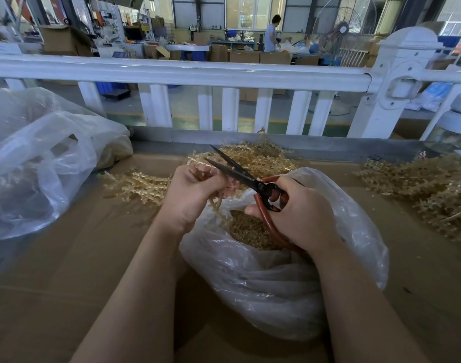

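Sprue trimming over collection bag, centre of frame.
Left hand pinches the amber sprue strand; right hand grips the scissors, blades parted. Recommended: seat the strand deep between the blades, fingertips clear, and cut above the open plastic bag.

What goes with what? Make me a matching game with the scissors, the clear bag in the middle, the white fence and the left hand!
Things
1. scissors
2. clear bag
3. white fence
4. left hand

Places and states
A. stands behind the table
B. grips a tan sprig
C. blades apart, red handles in the right hand
D. lies on the table, mouth open, small tan bits inside

Pairs: 1-C, 2-D, 3-A, 4-B
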{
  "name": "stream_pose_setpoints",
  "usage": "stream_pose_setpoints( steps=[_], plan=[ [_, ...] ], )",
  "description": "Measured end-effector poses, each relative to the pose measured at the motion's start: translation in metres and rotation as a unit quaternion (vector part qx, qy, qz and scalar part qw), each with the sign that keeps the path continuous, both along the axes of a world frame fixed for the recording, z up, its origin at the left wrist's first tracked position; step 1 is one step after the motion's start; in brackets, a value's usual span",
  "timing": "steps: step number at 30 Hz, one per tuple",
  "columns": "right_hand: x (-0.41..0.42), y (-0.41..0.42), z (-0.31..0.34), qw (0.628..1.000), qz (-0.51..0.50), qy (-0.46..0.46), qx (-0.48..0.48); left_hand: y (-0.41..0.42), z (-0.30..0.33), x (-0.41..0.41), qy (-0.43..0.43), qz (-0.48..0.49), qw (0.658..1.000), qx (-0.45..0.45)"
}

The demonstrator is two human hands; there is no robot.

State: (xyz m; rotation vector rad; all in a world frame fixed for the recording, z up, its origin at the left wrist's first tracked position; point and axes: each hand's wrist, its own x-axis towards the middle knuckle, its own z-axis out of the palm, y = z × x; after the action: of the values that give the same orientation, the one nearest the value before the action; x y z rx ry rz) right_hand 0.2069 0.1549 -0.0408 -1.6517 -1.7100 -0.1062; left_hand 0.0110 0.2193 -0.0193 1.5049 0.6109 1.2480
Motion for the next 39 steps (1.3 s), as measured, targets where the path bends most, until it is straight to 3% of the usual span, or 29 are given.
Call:
stream_pose_setpoints(
  steps=[12, 19, 27, 39],
  plan=[
    [-0.0017, -0.0019, 0.0027, 1.000, 0.002, -0.010, 0.026, 0.0008, 0.0006, -0.0013, 0.014, -0.024, 1.000, 0.009],
    [-0.0018, -0.0008, 0.0018, 1.000, -0.005, -0.012, 0.017, 0.0031, -0.0020, -0.0014, 0.002, -0.047, 0.998, -0.046],
    [-0.0010, -0.0012, 0.0000, 1.000, 0.005, 0.001, 0.031, 0.0006, 0.0020, -0.0020, -0.020, -0.037, 0.999, -0.020],
    [-0.0013, -0.0007, 0.0007, 0.999, 0.002, -0.019, 0.026, 0.0016, 0.0002, -0.0024, 0.070, -0.001, 0.997, 0.036]
  ],
)
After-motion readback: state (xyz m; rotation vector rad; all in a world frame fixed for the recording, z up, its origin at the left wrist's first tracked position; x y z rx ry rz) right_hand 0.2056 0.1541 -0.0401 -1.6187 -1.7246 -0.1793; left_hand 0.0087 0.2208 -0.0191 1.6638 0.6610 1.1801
